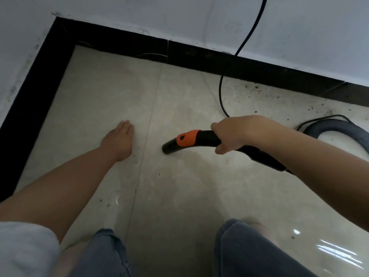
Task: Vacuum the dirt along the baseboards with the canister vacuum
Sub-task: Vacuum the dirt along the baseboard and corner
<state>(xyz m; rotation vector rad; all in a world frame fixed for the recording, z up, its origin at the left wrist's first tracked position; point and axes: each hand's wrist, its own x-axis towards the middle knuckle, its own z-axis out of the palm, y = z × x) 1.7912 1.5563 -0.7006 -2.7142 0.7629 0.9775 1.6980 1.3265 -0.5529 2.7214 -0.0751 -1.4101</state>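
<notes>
Mid-sweep step: right hand (231,134) is gripping the black hose handle (205,139), fingers wrapped round it, open nozzle end (166,150) hovering near floor centre. Left hand (119,139) is resting flat, fingers straight, on the tile. Dirt specks (257,87) are lying far right along the black baseboard (199,56); next move likely needs swinging the nozzle right toward them.

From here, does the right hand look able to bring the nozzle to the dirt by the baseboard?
Probably yes. The right hand grips the nozzle, and bare floor lies between it and the dirt up right; only the cord crosses nearby.
</notes>
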